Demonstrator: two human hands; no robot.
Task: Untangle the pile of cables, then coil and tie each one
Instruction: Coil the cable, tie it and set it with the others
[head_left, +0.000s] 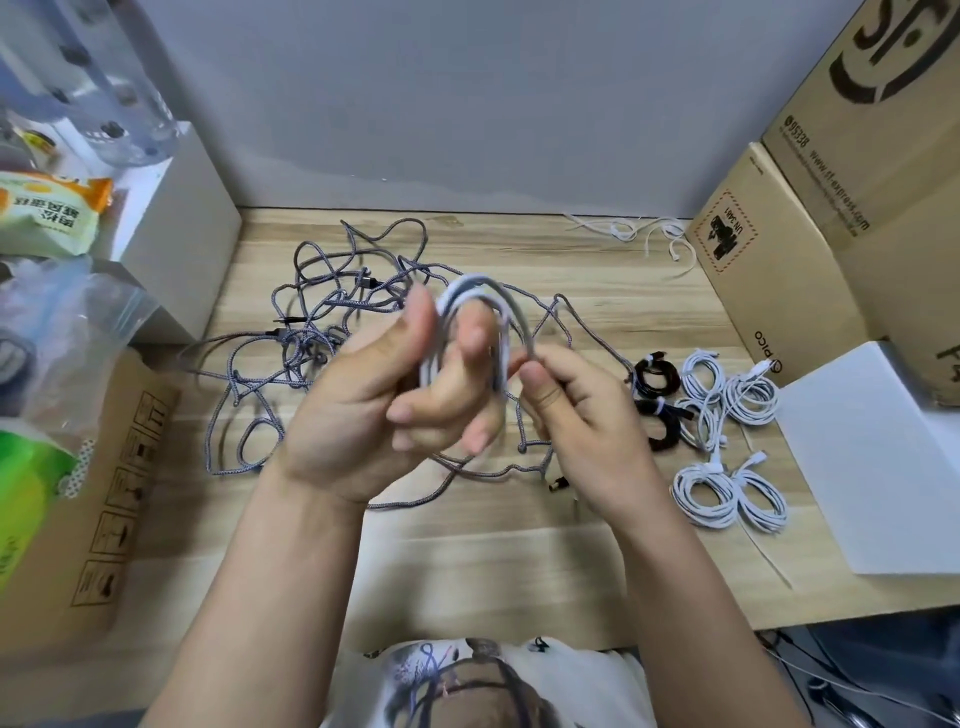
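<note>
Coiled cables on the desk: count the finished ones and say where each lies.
6, all at the right. Two black coils nearest the hands; white coils at and. A seventh white one may hide in the cluster's middle.

a pale wood-grain table (623, 322) with a matt finish. grey cables (311, 291) in rough braided cloth. smooth white plastic-coated cable (470, 288). glossy black cable coils (657, 376). matt brown cardboard boxes (779, 270). a crinkled clear plastic bag (78, 312).

Cardboard boxes (810, 171) stand right, a white sheet (878, 467) below them, snack packets (49, 213) left.
</note>
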